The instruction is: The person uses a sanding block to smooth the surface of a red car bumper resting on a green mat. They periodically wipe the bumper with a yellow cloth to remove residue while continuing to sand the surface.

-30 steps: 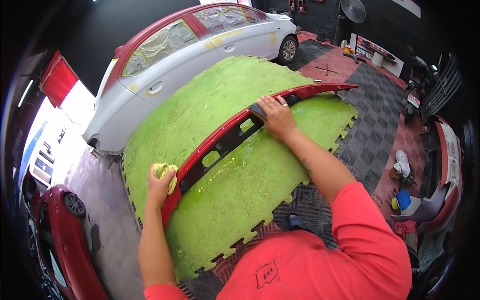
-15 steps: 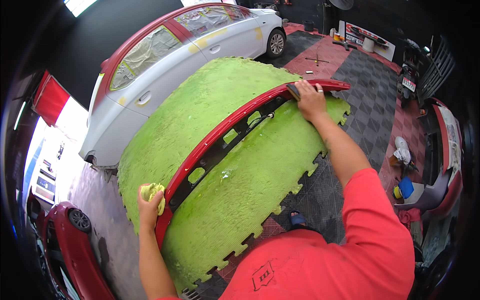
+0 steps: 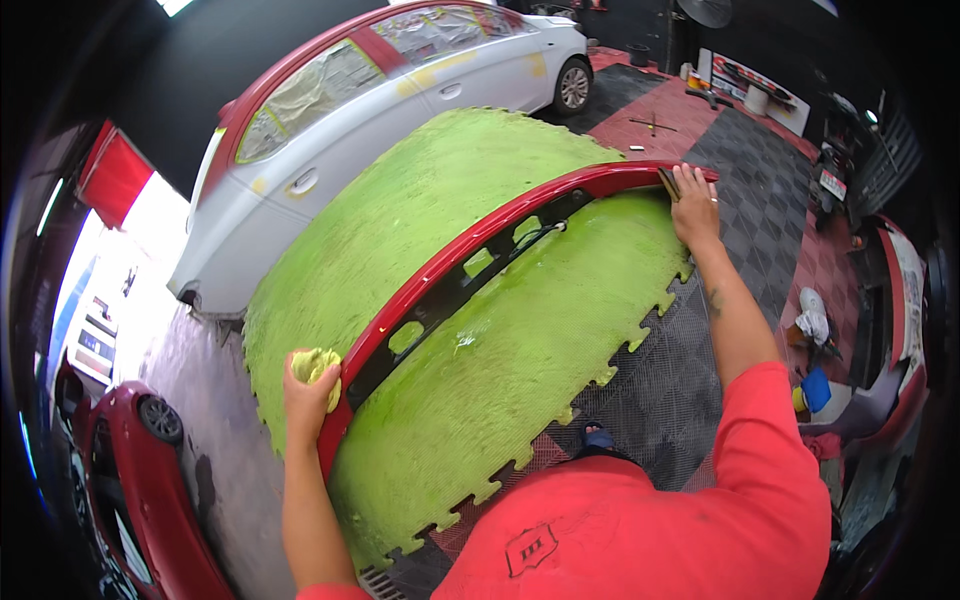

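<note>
A long, curved red car panel (image 3: 440, 262) with a black, slotted underside lies on bright green interlocking foam mats (image 3: 520, 370). At its near left end, my left hand (image 3: 308, 405) is closed around a crumpled yellow-green cloth (image 3: 316, 365), close against the panel's outer edge. Out at the far right end, my right hand (image 3: 695, 208) lies over the panel with fingers together, pressing a dark flat pad (image 3: 669, 184) to the red surface. Most of the pad is hidden under the fingers.
Beyond the mats stands a white and red car (image 3: 370, 130) with masked windows. A dark red car (image 3: 150, 490) is at the lower left. Bumpers (image 3: 880, 340) lean at the right, near a blue cloth (image 3: 815, 390). A cross-shaped wrench (image 3: 652, 126) lies on the tiled floor.
My right hand has slid with the pad along the panel toward its far right tip. My left hand stays by the near end with the cloth. The whole view has shifted slightly.
</note>
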Tool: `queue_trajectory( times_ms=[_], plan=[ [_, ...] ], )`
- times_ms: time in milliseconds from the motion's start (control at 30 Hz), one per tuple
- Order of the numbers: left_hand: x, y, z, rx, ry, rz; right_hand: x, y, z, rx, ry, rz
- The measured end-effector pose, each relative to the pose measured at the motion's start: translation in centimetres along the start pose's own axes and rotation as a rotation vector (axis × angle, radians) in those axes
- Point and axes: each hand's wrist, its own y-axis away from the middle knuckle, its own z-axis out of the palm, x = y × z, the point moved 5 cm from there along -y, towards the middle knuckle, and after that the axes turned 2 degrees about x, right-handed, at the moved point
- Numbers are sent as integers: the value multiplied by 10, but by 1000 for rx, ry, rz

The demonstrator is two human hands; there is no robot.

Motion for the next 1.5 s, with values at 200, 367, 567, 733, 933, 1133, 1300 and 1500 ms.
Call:
queue_trajectory(
  times_ms=[200,367,567,733,933,1133,1300,1500],
  plan=[
    [-6,-4,1,14,-41,36,-159,16,3,-25,-275,-406],
    [-7,-5,-3,-3,-96,-18,-318,88,-62,6,-498,-726],
    [-16,-9,-4,30,-85,-25,-458,215,-132,-11,-652,-1152],
    [-34,-16,-1,42,135,-37,-510,262,-159,-88,-696,-1221],
    [-23,-2,-15,81,30,-18,-436,192,-150,-56,-656,-1147],
    [18,-1,12,-24,-232,70,-364,118,-108,-40,-663,-968],
    [73,-5,132,48,-425,462,-378,126,-82,-115,-772,-876],
    [60,-20,68,-42,-529,217,-400,117,-108,-125,-721,-929]
  ],
)
